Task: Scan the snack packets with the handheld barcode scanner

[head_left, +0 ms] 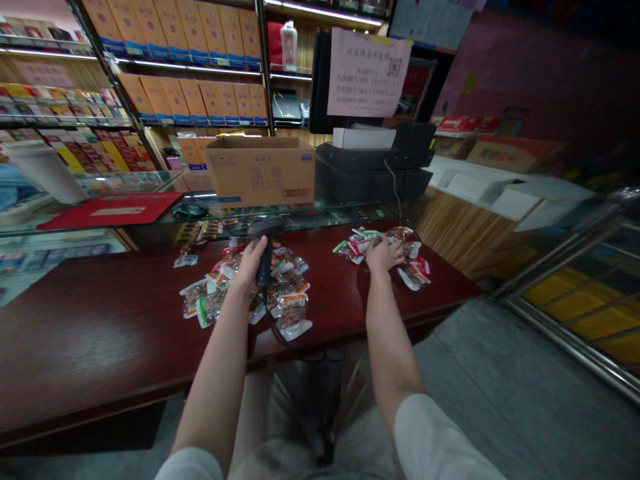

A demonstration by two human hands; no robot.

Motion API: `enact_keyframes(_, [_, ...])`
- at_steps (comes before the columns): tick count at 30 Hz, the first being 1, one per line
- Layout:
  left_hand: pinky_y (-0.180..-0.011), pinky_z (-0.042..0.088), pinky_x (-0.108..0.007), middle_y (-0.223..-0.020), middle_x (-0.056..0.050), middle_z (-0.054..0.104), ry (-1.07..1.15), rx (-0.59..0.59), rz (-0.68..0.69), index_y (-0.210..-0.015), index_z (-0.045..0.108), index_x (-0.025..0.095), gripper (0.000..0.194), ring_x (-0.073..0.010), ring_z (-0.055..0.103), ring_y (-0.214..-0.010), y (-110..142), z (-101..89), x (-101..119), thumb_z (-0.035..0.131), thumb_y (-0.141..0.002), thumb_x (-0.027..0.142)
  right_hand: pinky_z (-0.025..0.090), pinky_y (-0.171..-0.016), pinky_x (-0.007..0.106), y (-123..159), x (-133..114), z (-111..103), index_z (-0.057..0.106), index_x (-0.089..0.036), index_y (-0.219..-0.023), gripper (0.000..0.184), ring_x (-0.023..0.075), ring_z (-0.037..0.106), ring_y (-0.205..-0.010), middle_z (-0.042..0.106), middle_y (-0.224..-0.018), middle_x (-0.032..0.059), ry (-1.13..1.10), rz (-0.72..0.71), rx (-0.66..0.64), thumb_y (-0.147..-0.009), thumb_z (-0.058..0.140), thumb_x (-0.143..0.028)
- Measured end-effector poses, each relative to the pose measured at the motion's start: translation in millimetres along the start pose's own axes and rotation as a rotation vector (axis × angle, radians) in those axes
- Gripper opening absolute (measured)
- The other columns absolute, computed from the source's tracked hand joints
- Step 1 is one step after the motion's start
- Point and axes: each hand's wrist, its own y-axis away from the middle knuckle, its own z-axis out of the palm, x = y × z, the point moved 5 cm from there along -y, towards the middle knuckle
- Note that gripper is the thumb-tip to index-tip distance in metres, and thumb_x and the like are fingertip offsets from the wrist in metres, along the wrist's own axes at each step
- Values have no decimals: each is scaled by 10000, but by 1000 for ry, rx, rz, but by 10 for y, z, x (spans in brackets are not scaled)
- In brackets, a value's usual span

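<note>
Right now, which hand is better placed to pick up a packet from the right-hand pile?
The right hand, most likely: it rests on the right-hand pile, while the left hand grips the scanner at the other pile.

My left grip [250, 264] holds a black corded scanner [264, 268] upright; shiny packets [293, 311] (some orange-edged) lie heaped around it, a smaller heap [414, 273] at my right grip [385, 254].

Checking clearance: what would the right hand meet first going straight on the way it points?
The right hand would likely meet the plastic packets just ahead of it first; depth is hard to judge here.
</note>
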Motion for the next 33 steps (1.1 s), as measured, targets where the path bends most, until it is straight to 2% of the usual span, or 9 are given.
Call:
enact_keyframes(3, [-409, 416, -218, -583, 5, 617, 16, 72, 29, -930, 636, 143, 510, -101, 510, -420, -22, -98, 48, 721, -773, 621, 221, -1114, 655, 63, -112, -52, 616, -139, -1261, 397, 394, 408, -1368, 481, -1465, 241, -15, -62, 47, -888, 529, -241])
enact_keyframes(7, [-400, 424, -226, -726, -31, 693, 34, 107, 0, -920, 615, 145, 449, -93, 529, -435, -27, -141, 65, 733, -793, 559, 222, -1147, 575, 374, -580, -88, 602, -185, -1280, 358, 320, 424, -1378, 555, -1411, 162, -122, -400, -12, -950, 481, -250])
enact_keyframes(10, [-395, 420, -223, -724, -37, 698, 29, 94, -19, -920, 617, 142, 426, -95, 533, -434, -14, -130, 73, 723, -812, 539, 312, -1116, 457, 859, -1018, 144, 649, -181, -1222, 325, 261, 576, -1206, 656, -1269, 129, -172, -695, -381, -979, 513, -348])
enact_keyframes(13, [-398, 421, -221, -705, -35, 692, 26, 93, -14, -929, 624, 142, 419, -96, 532, -435, -6, -134, 82, 711, -822, 538, 383, -1045, 444, 1296, -1281, 479, 639, -190, -1289, 458, 288, 590, -1214, 655, -1308, 141, -89, -740, -730, -948, 577, -489])
enact_keyframes(18, [-407, 435, -218, -788, -51, 721, 44, 82, 16, -916, 611, 155, 432, -92, 543, -456, -28, -161, 56, 722, -803, 557, 404, -1022, 473, 1389, -1418, 849, 704, -221, -1164, 546, 362, 569, -1246, 686, -1264, 137, 23, -549, -940, -784, 745, -611])
enact_keyframes(23, [-403, 414, -220, -612, -14, 636, 3, 28, -15, -923, 633, 151, 460, -113, 531, -436, -53, -131, -15, 713, -800, 587, 458, -992, 423, 1226, -1374, 965, 691, -233, -893, 434, 282, 639, -1104, 718, -1068, 38, -379, -285, -1042, -537, 925, -315])
enact_keyframes(26, [-402, 399, -224, -573, -4, 602, -11, -1, -26, -938, 653, 142, 484, -117, 519, -427, -50, -93, -26, 698, -803, 604, 523, -884, 360, 1197, -1312, 985, 649, -207, -828, 374, 220, 669, -954, 701, -940, 11, -504, -235, -1071, -523, 859, -152])
enact_keyframes(29, [-425, 414, -230, -586, 0, 603, 3, -26, -22, -979, 663, 135, 510, -122, 532, -456, -36, -59, -21, 709, -793, 608, 555, -800, 322, 1128, -1237, 955, 614, -208, -914, 437, 184, 674, -880, 680, -898, -7, -609, -171, -1062, -533, 780, -72])
enact_keyframes(33, [-447, 422, -230, -557, 6, 590, -4, -44, -50, -1020, 675, 134, 527, -129, 539, -471, -14, -7, -36, 698, -804, 614, 571, -749, 315, 914, -1083, 852, 586, -224, -986, 485, 156, 680, -778, 699, -863, -21, -999, 131, -1045, -562, 790, -109])
